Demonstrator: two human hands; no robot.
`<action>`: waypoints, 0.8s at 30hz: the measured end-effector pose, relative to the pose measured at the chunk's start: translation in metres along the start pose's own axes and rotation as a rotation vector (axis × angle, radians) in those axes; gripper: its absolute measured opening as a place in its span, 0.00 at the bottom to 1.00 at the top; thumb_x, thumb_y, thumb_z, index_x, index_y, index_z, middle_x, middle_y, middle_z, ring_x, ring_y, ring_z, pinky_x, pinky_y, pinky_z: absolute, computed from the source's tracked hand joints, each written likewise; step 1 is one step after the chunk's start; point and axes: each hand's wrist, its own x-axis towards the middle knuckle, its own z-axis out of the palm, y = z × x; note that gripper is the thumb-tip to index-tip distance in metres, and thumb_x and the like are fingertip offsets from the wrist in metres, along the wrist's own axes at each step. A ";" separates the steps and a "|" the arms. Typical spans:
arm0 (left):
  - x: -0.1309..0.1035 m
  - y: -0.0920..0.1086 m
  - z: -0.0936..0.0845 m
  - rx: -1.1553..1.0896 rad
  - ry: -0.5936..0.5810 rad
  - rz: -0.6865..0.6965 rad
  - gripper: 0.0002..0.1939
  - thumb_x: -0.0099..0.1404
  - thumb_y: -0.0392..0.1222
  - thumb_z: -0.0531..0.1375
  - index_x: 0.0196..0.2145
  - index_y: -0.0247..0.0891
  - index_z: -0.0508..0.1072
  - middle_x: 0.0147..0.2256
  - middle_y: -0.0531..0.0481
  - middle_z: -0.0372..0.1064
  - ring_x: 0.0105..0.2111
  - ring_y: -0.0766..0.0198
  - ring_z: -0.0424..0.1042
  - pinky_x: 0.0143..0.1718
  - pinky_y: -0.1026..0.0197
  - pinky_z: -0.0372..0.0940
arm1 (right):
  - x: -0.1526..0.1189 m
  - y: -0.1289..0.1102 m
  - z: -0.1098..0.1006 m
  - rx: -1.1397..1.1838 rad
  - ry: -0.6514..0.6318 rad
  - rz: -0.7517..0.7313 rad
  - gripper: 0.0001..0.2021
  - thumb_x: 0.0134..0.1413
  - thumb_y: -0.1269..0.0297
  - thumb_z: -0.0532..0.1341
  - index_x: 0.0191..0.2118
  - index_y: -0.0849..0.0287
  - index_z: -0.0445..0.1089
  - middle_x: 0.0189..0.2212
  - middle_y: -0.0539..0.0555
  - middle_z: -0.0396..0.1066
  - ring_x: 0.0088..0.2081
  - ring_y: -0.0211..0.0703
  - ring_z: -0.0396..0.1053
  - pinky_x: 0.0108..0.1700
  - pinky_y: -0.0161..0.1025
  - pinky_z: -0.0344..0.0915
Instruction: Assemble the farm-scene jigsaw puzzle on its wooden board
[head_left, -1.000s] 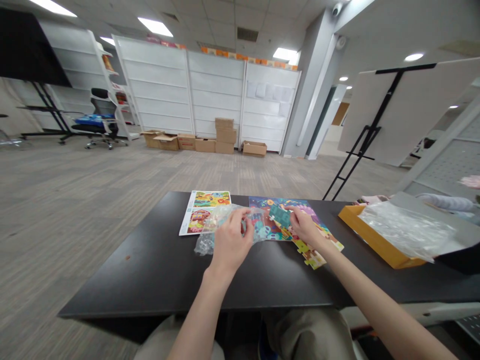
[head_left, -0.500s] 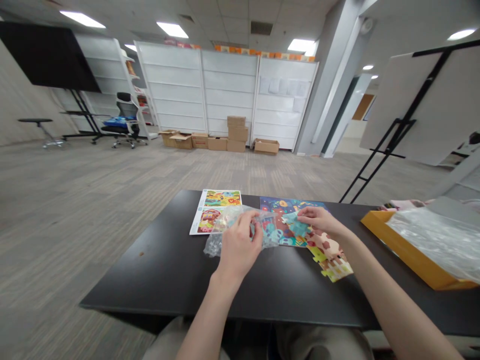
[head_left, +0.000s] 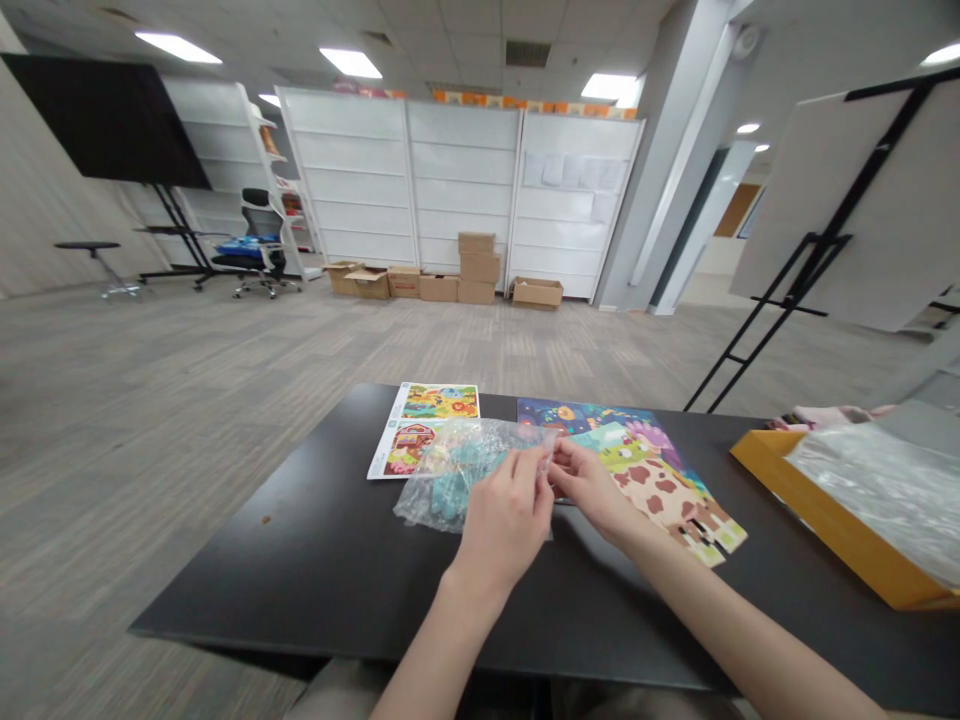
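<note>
My left hand (head_left: 508, 510) is closed on the right end of a clear plastic bag (head_left: 420, 500). Teal jigsaw pieces (head_left: 450, 495) show through the plastic. Against it, my right hand (head_left: 596, 490) pinches at the bag's edge, fingertips together; whether a piece is between them is hidden. Just right of that hand lie joined jigsaw pieces (head_left: 652, 490) with brown-spotted cream, green and teal parts. They rest partly over a dark blue picture sheet (head_left: 540, 410). Under the bag's far side is a white sheet (head_left: 382, 460) with two coloured pictures.
A black table (head_left: 300, 570) carries everything. At its right stands a yellow-orange box (head_left: 825, 510) with clear plastic in it. A small brown speck (head_left: 266, 520) is on the left. Beyond are cardboard boxes (head_left: 457, 285), an office chair (head_left: 259, 245) and a board on a black stand (head_left: 795, 270).
My right hand has moved left from above the jigsaw to the bag, and the teal piece it held no longer shows in it. The bag has come slightly nearer, with teal pieces plainer inside.
</note>
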 end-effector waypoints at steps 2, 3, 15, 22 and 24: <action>0.001 -0.002 -0.001 -0.005 0.018 -0.009 0.12 0.69 0.32 0.54 0.48 0.41 0.68 0.42 0.46 0.75 0.39 0.59 0.77 0.39 0.59 0.71 | -0.001 -0.003 0.010 -0.023 -0.068 -0.040 0.15 0.57 0.49 0.64 0.36 0.56 0.69 0.29 0.51 0.72 0.30 0.41 0.70 0.36 0.39 0.69; 0.001 -0.003 -0.001 -0.004 0.028 -0.011 0.12 0.69 0.32 0.54 0.48 0.41 0.68 0.42 0.46 0.75 0.39 0.59 0.77 0.39 0.59 0.71 | -0.002 -0.005 0.012 -0.095 -0.116 -0.083 0.13 0.59 0.51 0.62 0.36 0.57 0.70 0.29 0.51 0.73 0.31 0.41 0.70 0.37 0.39 0.69; -0.003 -0.012 -0.008 -0.028 0.076 -0.012 0.12 0.68 0.31 0.55 0.48 0.39 0.68 0.40 0.48 0.75 0.33 0.63 0.75 0.36 0.62 0.68 | 0.023 0.017 -0.106 -1.190 0.222 -0.168 0.14 0.61 0.64 0.59 0.50 0.61 0.74 0.48 0.63 0.77 0.48 0.54 0.75 0.51 0.47 0.68; -0.002 -0.010 -0.007 0.000 0.078 0.006 0.11 0.68 0.32 0.55 0.47 0.39 0.68 0.38 0.49 0.74 0.31 0.64 0.74 0.34 0.62 0.67 | 0.029 0.046 -0.119 -1.280 0.086 -0.172 0.17 0.61 0.61 0.61 0.54 0.59 0.72 0.50 0.62 0.75 0.52 0.55 0.72 0.54 0.47 0.65; -0.001 -0.010 -0.008 -0.003 0.078 0.004 0.11 0.68 0.32 0.55 0.47 0.39 0.68 0.38 0.49 0.74 0.31 0.64 0.74 0.34 0.62 0.66 | 0.029 0.048 -0.119 -1.281 0.097 -0.168 0.19 0.60 0.59 0.61 0.56 0.59 0.70 0.51 0.63 0.73 0.53 0.56 0.70 0.55 0.48 0.65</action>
